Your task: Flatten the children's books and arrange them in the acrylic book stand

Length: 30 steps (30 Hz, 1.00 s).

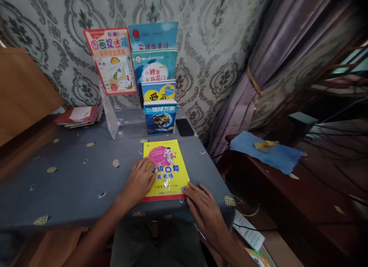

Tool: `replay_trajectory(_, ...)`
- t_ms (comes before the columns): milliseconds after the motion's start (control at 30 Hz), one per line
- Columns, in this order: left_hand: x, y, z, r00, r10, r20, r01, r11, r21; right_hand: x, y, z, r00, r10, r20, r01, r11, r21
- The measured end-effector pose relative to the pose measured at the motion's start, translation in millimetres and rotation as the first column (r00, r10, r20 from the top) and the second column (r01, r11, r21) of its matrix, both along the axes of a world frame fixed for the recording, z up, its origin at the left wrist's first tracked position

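A yellow workbook (165, 184) with a pink circle, a cartoon figure and blue lettering lies flat near the table's front edge. My left hand (140, 182) rests along its left side, fingers stretched over the cover. At the lower right corner, my right hand (204, 205) touches the book's edge with its fingers extended. Behind the workbook, a clear book stand (130, 129) holds a tiered row of books, with a blue book showing the globe (160, 120) in front. A red-bordered picture book (113, 63) stands at the stand's left.
A black phone (184, 127) lies right of the stand. Several red and pale booklets (80, 114) are stacked at the back left. Past the table's right edge, a dark red bench (310, 205) carries a blue cloth (267, 152). A purple curtain (250, 79) hangs beside the patterned wall.
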State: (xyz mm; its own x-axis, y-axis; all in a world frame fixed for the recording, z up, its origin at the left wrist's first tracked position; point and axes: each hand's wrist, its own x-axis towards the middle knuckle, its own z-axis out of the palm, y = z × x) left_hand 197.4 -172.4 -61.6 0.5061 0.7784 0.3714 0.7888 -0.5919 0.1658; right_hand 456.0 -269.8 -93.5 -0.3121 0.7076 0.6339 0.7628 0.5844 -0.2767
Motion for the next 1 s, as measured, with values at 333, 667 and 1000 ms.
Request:
replay_trajectory(333,13.8,92.9,-6.7,0.995,0.024,-0.1,-0.04,0.987,-0.157,-2.0,68.7,15.7,0.993,0.042,0.107,-0.006,0.949,-0.315)
replay_trajectory(667,18.7,95.3,-18.5,0.994,0.09,-0.066,-0.093,0.994,-0.049,-23.9,193.7,18.0,0.988,-0.137,0.076,0.156,0.91,-0.383)
replay_trajectory(1000,3.8,98.7,-5.9,0.978,0.025,-0.206,-0.035,0.998,-0.046,-23.8,206.7,23.3,0.98,-0.169,-0.108,0.105,0.891,-0.442)
